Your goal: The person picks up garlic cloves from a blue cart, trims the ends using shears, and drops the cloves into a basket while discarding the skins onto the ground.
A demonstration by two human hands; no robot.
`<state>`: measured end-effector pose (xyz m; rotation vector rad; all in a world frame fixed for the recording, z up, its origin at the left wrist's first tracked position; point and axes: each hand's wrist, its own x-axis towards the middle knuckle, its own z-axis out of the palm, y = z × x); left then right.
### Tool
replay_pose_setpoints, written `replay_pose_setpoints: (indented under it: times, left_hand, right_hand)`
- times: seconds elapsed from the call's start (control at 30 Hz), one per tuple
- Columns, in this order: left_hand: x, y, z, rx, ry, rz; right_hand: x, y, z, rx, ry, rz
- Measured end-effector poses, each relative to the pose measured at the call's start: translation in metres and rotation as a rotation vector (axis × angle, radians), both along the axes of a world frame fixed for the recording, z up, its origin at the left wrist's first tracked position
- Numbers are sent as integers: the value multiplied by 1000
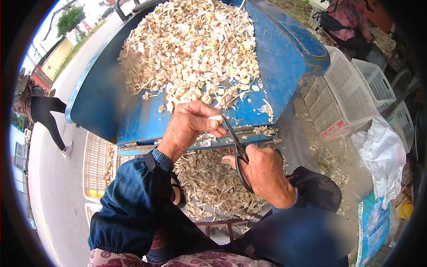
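Observation:
My left hand (187, 124) is closed, pinching a pale garlic clove (215, 119) between thumb and fingers over the front lip of the blue metal bin (284, 44). In my right hand (267, 171) are dark metal scissors (241, 153), my fingers wrapped round the handles. Their blades point up and to the left, the tips right beside the clove and the left fingertips. Beyond both hands, a large heap of garlic (195, 49) with dry stems and skins fills the bin and thins out towards me.
Trimmed stems and skins (218, 178) lie heaped below the bin, between my legs. A plastic crate (95, 164) stands at left. White crates (342, 84) and a white plastic bag (382, 151) are at right. One person (40, 107) is at far left, another (349, 26) at upper right.

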<state>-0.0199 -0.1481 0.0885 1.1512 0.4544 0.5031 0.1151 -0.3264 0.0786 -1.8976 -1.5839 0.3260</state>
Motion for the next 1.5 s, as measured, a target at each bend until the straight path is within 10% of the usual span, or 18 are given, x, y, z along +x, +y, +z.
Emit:
replay_pose_setpoints:
  times: [0.2, 0.37, 0.53, 0.8, 1.03, 1.13, 1.5]
  left_hand:
    - [1, 12, -3, -113, 110, 7]
    - [20, 124, -25, 45, 87, 286]
    - [71, 206, -70, 1436, 452, 204]
    - [93, 218, -107, 1589, 793, 170]
    - [72, 190, -67, 1307, 619, 247]
    - [55, 145, -27, 712, 531, 176]
    - [26, 29, 5, 167, 108, 135]
  right_hand:
    - [1, -6, 8, -176, 1089, -134]
    - [10, -13, 22, -163, 985, -106]
    - [19, -11, 22, -54, 1088, -174]
    - [35, -19, 22, 21, 977, -213]
    - [35, -23, 33, -2, 947, -242]
    - [36, -18, 25, 27, 829, -202]
    - [18, -1, 15, -57, 51, -122]
